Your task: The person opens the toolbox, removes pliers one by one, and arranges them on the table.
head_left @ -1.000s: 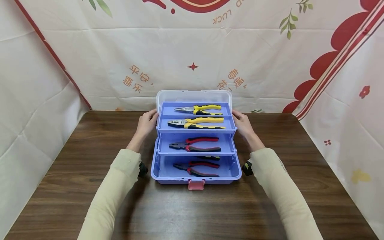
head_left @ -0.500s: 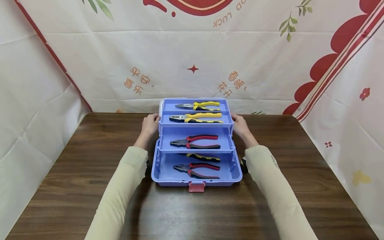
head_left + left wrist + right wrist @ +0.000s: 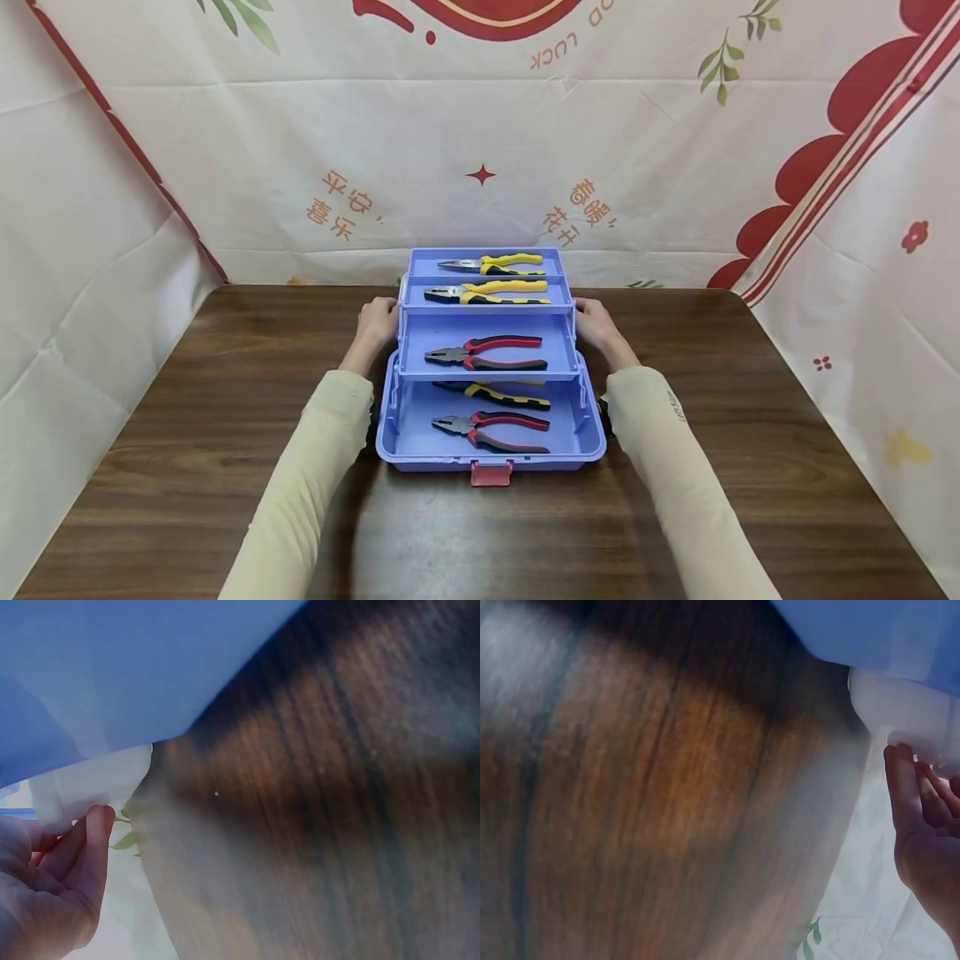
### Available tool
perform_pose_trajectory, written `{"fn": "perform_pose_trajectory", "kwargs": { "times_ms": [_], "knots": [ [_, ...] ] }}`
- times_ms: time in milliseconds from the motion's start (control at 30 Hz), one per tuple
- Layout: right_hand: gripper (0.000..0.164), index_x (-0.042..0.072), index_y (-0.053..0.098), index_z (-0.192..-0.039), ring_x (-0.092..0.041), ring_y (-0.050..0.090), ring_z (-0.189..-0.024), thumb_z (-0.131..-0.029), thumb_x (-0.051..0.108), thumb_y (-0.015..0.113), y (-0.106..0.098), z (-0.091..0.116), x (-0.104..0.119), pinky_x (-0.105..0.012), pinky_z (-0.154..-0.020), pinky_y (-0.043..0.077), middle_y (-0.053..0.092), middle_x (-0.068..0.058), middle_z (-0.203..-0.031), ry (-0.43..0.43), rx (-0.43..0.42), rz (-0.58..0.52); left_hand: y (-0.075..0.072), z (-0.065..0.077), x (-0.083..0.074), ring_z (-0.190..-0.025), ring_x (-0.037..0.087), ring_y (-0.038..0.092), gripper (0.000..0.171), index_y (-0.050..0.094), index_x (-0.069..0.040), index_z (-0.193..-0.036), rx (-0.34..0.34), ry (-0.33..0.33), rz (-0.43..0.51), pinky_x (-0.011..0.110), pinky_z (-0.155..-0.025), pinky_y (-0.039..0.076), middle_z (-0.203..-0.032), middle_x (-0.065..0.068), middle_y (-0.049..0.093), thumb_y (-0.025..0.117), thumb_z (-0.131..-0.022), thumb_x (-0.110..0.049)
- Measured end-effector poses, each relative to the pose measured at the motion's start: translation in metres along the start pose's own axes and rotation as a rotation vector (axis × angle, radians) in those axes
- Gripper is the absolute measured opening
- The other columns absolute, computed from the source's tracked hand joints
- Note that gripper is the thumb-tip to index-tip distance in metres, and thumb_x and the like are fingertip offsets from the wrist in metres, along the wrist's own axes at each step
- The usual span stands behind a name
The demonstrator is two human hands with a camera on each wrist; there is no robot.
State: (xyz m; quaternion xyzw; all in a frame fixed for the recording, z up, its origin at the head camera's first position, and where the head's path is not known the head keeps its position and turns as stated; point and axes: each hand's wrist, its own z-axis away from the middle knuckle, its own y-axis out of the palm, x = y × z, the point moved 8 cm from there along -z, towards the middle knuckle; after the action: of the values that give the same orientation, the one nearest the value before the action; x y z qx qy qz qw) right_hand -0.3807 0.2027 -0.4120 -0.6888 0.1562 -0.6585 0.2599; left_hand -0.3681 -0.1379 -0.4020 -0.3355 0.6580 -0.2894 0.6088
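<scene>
A blue toolbox stands wide open on the table, with stepped trays over its base. Behind the trays, its translucent white lid is mostly hidden in the head view. My left hand grips the lid's left side, fingers curled at its edge. On the opposite side my right hand holds the lid by its edge, fingertips bent against it. Yellow-black needle-nose pliers and yellow combination pliers lie in the upper tray. Red-black pliers rest in the middle tray. Two more pliers lie in the base.
The brown wooden table extends around the box on all sides. A printed white cloth hangs right behind the table's far edge and along both sides. The box's red latch hangs at the front.
The lid has swung back and down behind the box, both hands moving with it. The trays have shifted back, showing more of the yellow-black pliers in the base.
</scene>
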Motion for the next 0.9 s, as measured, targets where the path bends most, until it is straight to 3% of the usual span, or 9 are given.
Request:
{"fn": "perform_pose_trajectory", "kwargs": {
  "times_ms": [167,500,600,800,900],
  "knots": [
    [0.035,-0.010,0.048,-0.120,-0.021,0.055,-0.081,-0.093,0.010,0.036,0.001,0.000,-0.005,-0.031,-0.074,0.044,0.058,-0.024,-0.099,0.043,0.023,-0.019,0.003,-0.001,0.001,-0.094,0.034,0.051,0.031,0.063,0.000,-0.102,0.048,-0.018,0.004,0.044,-0.081,0.038,-0.093,0.017,0.061,0.039,-0.093,-0.016],
    [0.043,-0.005,0.041,-0.129,-0.029,0.044,-0.106,-0.094,0.021,0.038,0.002,0.003,-0.014,-0.040,-0.094,0.032,0.049,-0.023,-0.118,0.113,-0.015,-0.020,0.003,0.008,0.005,-0.099,0.034,0.049,0.037,0.053,0.000,-0.119,0.086,-0.052,0.107,0.041,-0.087,0.037,-0.107,0.019,0.057,0.035,-0.095,-0.022],
    [0.041,-0.006,0.046,-0.124,-0.030,0.046,-0.104,-0.094,0.021,0.041,-0.008,0.004,-0.014,-0.040,-0.091,0.035,0.050,-0.023,-0.117,0.086,-0.082,-0.014,-0.001,0.014,0.008,-0.098,0.033,0.051,0.041,0.046,-0.002,-0.126,0.088,-0.066,0.214,0.040,-0.085,0.040,-0.112,0.020,0.053,0.033,-0.096,-0.026],
    [0.042,-0.009,0.046,-0.120,-0.033,0.048,-0.105,-0.092,0.022,0.047,-0.036,0.004,0.000,-0.043,-0.085,0.041,0.048,-0.024,-0.118,0.030,-0.143,-0.267,-0.021,0.034,0.009,-0.107,0.034,0.048,0.048,0.037,-0.005,-0.133,0.102,-0.003,0.532,0.043,-0.073,0.048,-0.127,0.019,0.042,0.041,-0.094,-0.033],
    [0.045,-0.010,0.044,-0.121,-0.031,0.047,-0.106,-0.091,0.023,0.050,-0.052,0.001,0.018,-0.038,-0.086,0.042,0.048,-0.023,-0.119,0.008,-0.147,-0.342,-0.028,0.049,0.006,-0.112,0.034,0.043,0.054,0.032,-0.007,-0.136,0.150,0.048,0.595,0.045,-0.075,0.047,-0.132,0.018,0.036,0.046,-0.091,-0.036]
  ]
}}
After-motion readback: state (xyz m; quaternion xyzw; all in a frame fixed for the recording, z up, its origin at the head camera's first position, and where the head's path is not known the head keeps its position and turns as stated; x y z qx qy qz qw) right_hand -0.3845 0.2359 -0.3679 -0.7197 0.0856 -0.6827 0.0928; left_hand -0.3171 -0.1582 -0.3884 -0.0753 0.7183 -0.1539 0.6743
